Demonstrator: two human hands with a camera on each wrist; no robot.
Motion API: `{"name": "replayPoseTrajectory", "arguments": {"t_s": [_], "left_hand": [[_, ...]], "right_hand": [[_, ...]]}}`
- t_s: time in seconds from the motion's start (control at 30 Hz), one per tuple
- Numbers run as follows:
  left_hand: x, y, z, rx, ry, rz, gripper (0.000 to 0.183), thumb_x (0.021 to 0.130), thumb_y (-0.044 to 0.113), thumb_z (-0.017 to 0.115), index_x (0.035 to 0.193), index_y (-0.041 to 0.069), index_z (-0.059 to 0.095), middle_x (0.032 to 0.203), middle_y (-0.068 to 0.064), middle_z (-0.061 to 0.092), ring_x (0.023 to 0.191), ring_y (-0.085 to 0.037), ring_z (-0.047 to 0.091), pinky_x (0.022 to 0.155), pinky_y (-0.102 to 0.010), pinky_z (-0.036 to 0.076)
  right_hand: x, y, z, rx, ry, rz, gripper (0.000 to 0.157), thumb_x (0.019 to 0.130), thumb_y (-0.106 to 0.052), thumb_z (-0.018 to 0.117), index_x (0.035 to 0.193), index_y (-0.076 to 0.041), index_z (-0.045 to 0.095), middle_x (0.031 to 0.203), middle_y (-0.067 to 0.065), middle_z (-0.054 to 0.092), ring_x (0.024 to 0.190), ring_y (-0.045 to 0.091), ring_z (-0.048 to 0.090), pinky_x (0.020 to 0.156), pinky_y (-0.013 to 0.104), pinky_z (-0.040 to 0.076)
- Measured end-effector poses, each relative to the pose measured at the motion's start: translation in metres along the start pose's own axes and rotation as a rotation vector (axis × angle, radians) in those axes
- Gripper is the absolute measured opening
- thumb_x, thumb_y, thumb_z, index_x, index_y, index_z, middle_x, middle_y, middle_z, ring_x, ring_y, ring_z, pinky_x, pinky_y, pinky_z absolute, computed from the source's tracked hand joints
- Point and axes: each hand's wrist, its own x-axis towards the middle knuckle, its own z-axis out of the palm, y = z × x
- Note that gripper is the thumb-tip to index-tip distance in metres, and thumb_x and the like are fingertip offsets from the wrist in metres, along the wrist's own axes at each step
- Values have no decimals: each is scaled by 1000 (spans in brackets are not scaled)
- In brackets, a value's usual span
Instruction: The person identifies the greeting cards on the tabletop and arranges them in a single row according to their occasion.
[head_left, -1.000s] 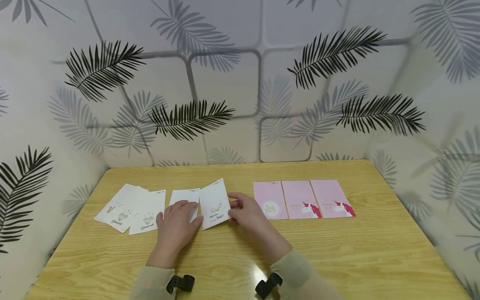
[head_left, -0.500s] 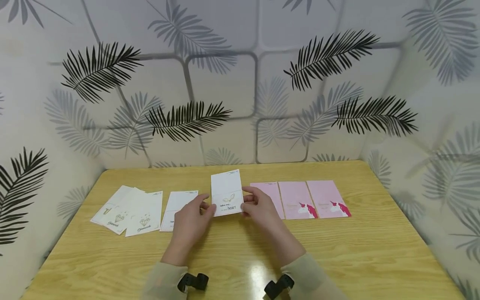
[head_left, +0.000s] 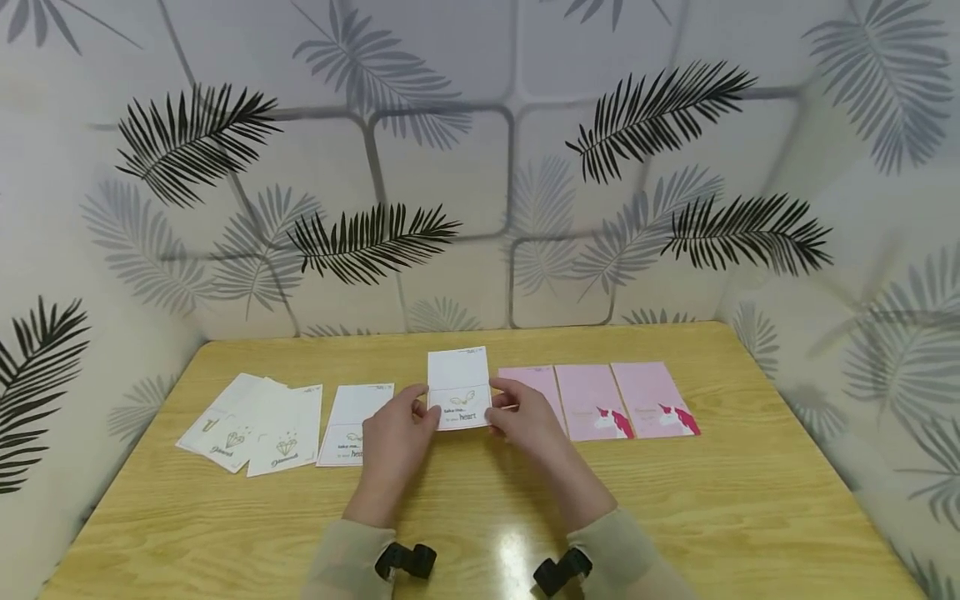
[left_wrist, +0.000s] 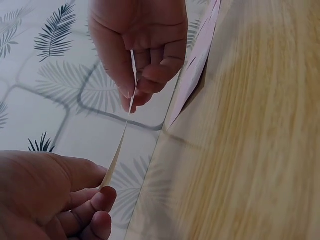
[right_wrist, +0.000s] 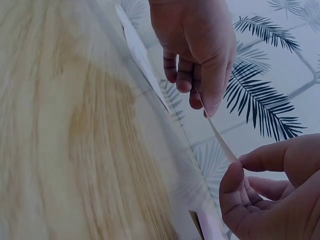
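A white card (head_left: 458, 390) with gold wings and "take me... heart" lettering is held up off the table by both hands. My left hand (head_left: 399, 437) pinches its left edge between thumb and fingers; my right hand (head_left: 531, 423) pinches the right edge. Edge-on in the left wrist view, the card (left_wrist: 120, 145) is a thin strip between the two hands. A matching white winged card (head_left: 352, 417) lies to the left, its lower right corner hidden behind my left hand. Just right of my right hand lies a pink card (head_left: 534, 383), partly covered by that hand.
Several white cards with gold diamonds (head_left: 285, 437) overlap at the left of the wooden table (head_left: 675, 517). Two pink unicorn cards (head_left: 590, 396) lie side by side at the right. A leaf-patterned wall (head_left: 480, 183) stands behind the table's far edge.
The winged card was lifted from beside its match, moved right and turned upright facing me. My left hand left the other white card and took the lifted card's left edge.
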Motion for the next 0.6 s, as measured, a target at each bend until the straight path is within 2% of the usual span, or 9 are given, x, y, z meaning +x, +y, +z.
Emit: {"name": "replayPoseTrajectory", "arguments": {"t_s": [0.27, 0.43, 0.6], "left_hand": [[-1, 0, 8, 26, 1, 18, 35, 100, 15, 81, 132, 2, 77, 92, -2, 78, 77, -19, 69, 82, -51, 54], [1, 0, 15, 50, -26, 6, 35, 100, 16, 80, 133, 3, 77, 91, 0, 77, 83, -22, 72, 86, -55, 52], [4, 2, 20, 90, -44, -5, 34, 101, 19, 79, 132, 4, 77, 88, 2, 74, 82, -21, 69, 90, -58, 51]], "right_hand": [[2, 5, -10, -289, -29, -50, 54, 96, -1, 73, 149, 3, 64, 104, 9, 71, 86, 18, 67, 71, 28, 54], [4, 6, -13, -334, -35, -55, 53, 95, 1, 73, 148, 6, 64, 101, 8, 71, 76, 15, 66, 66, 28, 51], [5, 6, -12, -413, -21, -56, 49, 97, 0, 72, 145, 7, 66, 99, 7, 70, 71, 13, 66, 65, 26, 51]]}}
